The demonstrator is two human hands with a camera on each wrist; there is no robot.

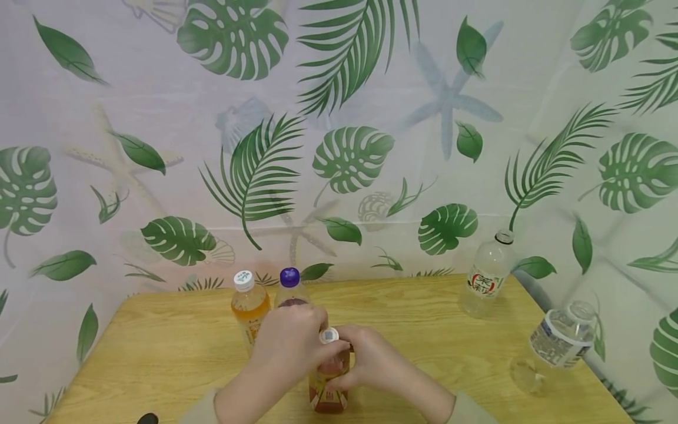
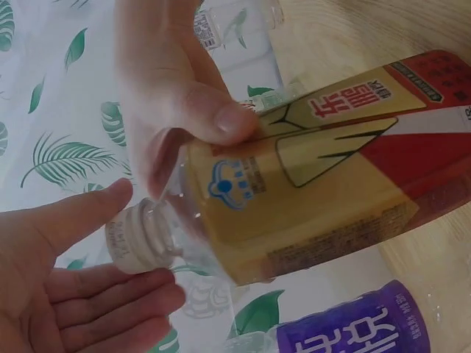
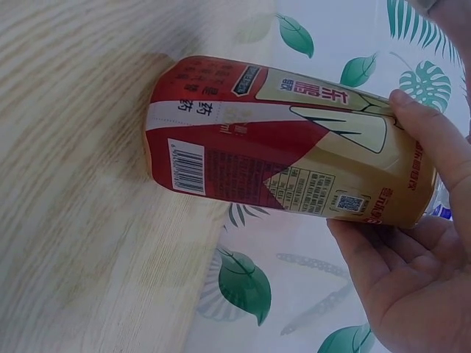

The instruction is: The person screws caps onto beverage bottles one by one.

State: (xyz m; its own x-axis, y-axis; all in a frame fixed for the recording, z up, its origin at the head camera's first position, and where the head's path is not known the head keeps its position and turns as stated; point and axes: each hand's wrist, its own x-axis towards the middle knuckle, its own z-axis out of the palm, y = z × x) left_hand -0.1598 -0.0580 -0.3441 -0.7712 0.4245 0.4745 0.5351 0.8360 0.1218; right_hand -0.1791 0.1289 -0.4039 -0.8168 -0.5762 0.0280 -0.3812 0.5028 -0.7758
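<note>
A drink bottle [image 1: 328, 401] with a red and tan label stands at the table's near middle, reddish liquid showing inside. Its white cap [image 2: 132, 243] sits on the neck. From the left, my left hand [image 1: 288, 333] pinches this cap between thumb and fingers, which reach past its sides. My right hand [image 1: 373, 359] grips the bottle's upper body, thumb on one face and fingers round the other side. In the right wrist view, the label's barcode side [image 3: 188, 165] faces the camera, with the base against the wooden table [image 3: 81, 184].
Behind my left hand stand an orange drink bottle [image 1: 245, 300] with a white cap and a purple-capped bottle [image 1: 289, 278]. To the right are two clear uncapped bottles, one farther back [image 1: 484, 282], the other nearer [image 1: 561, 341]. A small black object [image 1: 148, 418] lies at near left.
</note>
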